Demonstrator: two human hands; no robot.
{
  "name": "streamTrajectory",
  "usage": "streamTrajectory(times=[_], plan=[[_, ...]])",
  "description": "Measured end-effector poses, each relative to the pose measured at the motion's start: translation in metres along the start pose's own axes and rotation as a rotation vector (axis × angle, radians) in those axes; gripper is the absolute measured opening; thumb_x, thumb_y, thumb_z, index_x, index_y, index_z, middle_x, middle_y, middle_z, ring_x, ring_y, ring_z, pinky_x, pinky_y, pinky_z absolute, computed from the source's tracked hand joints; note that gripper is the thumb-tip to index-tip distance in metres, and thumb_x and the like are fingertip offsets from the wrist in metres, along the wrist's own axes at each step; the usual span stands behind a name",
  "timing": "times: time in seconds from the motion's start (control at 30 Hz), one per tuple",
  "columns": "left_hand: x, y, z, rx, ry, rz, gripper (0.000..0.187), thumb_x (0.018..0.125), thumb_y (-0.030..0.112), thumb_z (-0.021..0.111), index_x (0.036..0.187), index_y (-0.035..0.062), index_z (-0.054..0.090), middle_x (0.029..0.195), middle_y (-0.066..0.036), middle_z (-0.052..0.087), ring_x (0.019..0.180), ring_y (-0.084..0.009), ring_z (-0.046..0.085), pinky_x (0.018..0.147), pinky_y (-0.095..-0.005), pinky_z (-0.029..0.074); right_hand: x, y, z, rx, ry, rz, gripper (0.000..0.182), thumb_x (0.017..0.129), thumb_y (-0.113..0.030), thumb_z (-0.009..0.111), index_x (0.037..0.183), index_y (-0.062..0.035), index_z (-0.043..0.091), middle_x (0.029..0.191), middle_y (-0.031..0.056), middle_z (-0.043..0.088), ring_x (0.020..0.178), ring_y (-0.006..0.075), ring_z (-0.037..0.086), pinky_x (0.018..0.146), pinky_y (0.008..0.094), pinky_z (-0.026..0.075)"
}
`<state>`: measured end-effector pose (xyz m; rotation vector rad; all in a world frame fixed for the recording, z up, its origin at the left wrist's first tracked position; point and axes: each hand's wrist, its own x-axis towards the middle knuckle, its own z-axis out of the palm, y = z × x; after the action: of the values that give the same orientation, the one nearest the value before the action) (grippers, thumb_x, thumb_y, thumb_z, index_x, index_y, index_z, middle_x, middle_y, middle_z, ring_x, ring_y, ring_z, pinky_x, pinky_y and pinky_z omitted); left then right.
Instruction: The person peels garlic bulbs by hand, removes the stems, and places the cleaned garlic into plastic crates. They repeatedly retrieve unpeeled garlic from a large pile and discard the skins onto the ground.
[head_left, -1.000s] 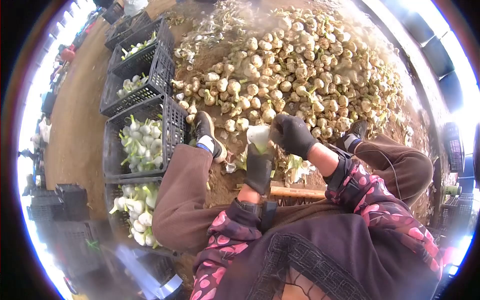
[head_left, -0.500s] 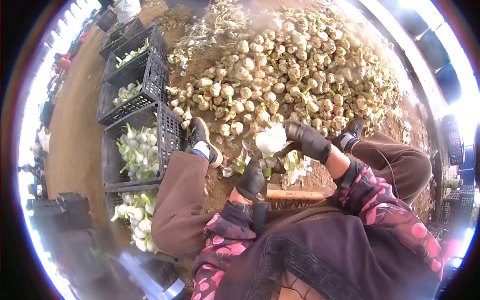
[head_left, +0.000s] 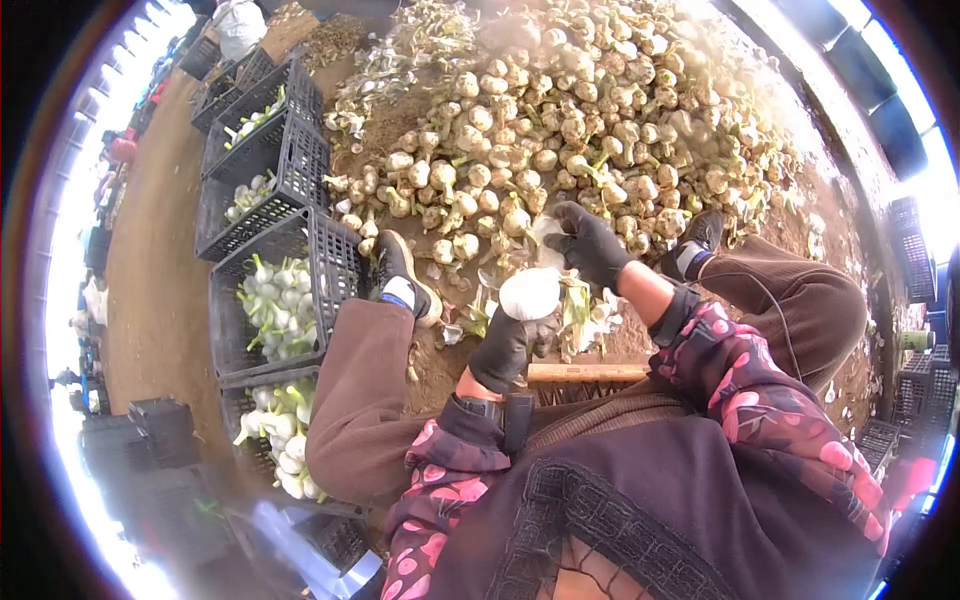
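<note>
My left hand [head_left: 500,355], in a dark glove, is closed around the lower part of a white garlic bulb [head_left: 530,293], which faces up with its clean, smooth side. Up and to the right of it, my gloved right hand [head_left: 592,247] is apart from the bulb. Its fingers are closed on a thin, pale piece of garlic skin [head_left: 546,234], partly blurred. Loose skins and leaves [head_left: 580,312] lie between my feet, just below the right hand. A large heap of unpeeled garlic bulbs [head_left: 600,130] spreads out in front.
Black plastic crates [head_left: 338,265] stand in a row at my left, several with whitish garlic inside. A wooden bar [head_left: 588,373] lies between my legs. My shoes [head_left: 405,275] touch the heap's near edge. A person in light clothing [head_left: 240,28] is at the far left.
My right hand has moved up and away from the bulb, drawing off pale skin. My left hand still holds the bulb, now slightly lower and tipped more towards me.
</note>
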<state>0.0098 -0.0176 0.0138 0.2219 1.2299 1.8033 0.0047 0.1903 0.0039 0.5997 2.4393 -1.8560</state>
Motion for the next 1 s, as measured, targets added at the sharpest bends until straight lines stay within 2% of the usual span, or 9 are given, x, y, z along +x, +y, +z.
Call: streamTrajectory(times=[0.13,0.3,0.43,0.5,0.53,0.57,0.63,0.83,1.0], plan=[[0.002,-0.008,-0.016,-0.257,-0.118,0.011,0.039,0.072,0.003,0.057,0.111,-0.0020,0.057,0.084,-0.006,0.061,0.060,-0.0124,0.056,0.050,-0.0256,0.046,-0.007,0.011,-0.027,-0.325,-0.137,-0.090,0.021,0.085,-0.024,0.066,0.098,-0.0067,0.067,0.072,0.0049,0.063,0.069,0.0137,0.056,0.068,0.0290,0.048],[-0.001,-0.001,0.000,-0.046,-0.080,0.039,0.029,0.076,0.003,0.061,0.106,0.0008,0.059,0.078,0.000,0.060,0.059,-0.0054,0.052,0.051,-0.0188,0.041,-0.042,-0.022,0.002,0.272,-0.306,-0.276,0.024,0.090,-0.025,0.059,0.097,-0.0021,0.060,0.078,0.0063,0.062,0.070,0.0146,0.056,0.065,0.0314,0.046],[0.005,-0.016,-0.008,0.022,-0.255,0.115,0.032,0.075,0.004,0.066,0.106,0.0032,0.061,0.080,-0.001,0.064,0.067,-0.0073,0.058,0.059,-0.0239,0.046,-0.008,0.018,0.009,-0.825,-0.243,-0.553,0.012,0.085,-0.012,0.060,0.094,-0.0036,0.061,0.087,0.0091,0.066,0.075,0.0166,0.062,0.061,0.0315,0.047],[0.004,-0.015,-0.003,-0.116,-0.056,0.316,0.021,0.081,0.007,0.062,0.101,0.0023,0.061,0.085,-0.003,0.066,0.072,-0.0095,0.060,0.064,-0.0255,0.047,0.018,0.110,0.028,-0.006,-0.053,-0.335,0.011,0.080,-0.009,0.061,0.090,-0.0034,0.063,0.078,0.0128,0.066,0.073,0.0204,0.065,0.061,0.0315,0.048],[0.001,-0.001,-0.012,0.314,-0.030,0.772,0.017,0.088,0.014,0.055,0.099,0.0022,0.059,0.081,-0.004,0.065,0.070,-0.0119,0.061,0.061,-0.0263,0.049,0.007,0.078,0.025,-0.260,-0.148,-0.200,0.012,0.079,-0.009,0.060,0.089,-0.0041,0.064,0.077,0.0129,0.066,0.072,0.0202,0.065,0.060,0.0319,0.048],[-0.008,0.007,-0.017,-0.120,0.035,0.439,0.019,0.093,0.022,0.046,0.095,0.0050,0.056,0.077,-0.005,0.063,0.066,-0.0139,0.060,0.056,-0.0278,0.049,-0.009,0.044,0.020,-0.515,-0.229,-0.058,0.012,0.078,-0.008,0.060,0.088,-0.0049,0.065,0.075,0.0130,0.066,0.071,0.0201,0.065,0.060,0.0322,0.048],[-0.007,0.007,-0.044,-0.240,0.402,0.540,0.021,0.093,0.027,0.043,0.094,0.0086,0.053,0.072,-0.004,0.059,0.060,-0.0134,0.056,0.050,-0.0280,0.048,0.002,0.069,0.016,-0.668,-0.126,-0.389,0.025,0.082,-0.027,0.064,0.084,-0.0020,0.064,0.069,0.0165,0.063,0.061,0.0271,0.062,0.061,0.0371,0.048],[-0.051,0.079,-0.115,-0.579,1.042,0.579,0.014,0.087,0.019,0.051,0.076,0.0117,0.052,0.066,-0.001,0.049,0.055,-0.0134,0.049,0.046,-0.0250,0.038,0.005,0.086,0.015,-0.294,-0.345,-0.043,0.021,0.085,-0.021,0.062,0.078,-0.0011,0.063,0.063,0.0085,0.060,0.056,0.0144,0.057,0.054,0.0332,0.045],[-0.060,0.098,-0.139,-0.674,1.099,1.066,0.020,0.090,0.014,0.054,0.107,0.0056,0.051,0.094,-0.009,0.055,0.088,-0.0223,0.056,0.087,-0.0392,0.047,-0.001,0.087,0.020,-0.409,-0.368,-0.111,0.016,0.084,-0.019,0.064,0.086,-0.0038,0.067,0.069,0.0085,0.063,0.074,0.0167,0.061,0.069,0.0321,0.048]])
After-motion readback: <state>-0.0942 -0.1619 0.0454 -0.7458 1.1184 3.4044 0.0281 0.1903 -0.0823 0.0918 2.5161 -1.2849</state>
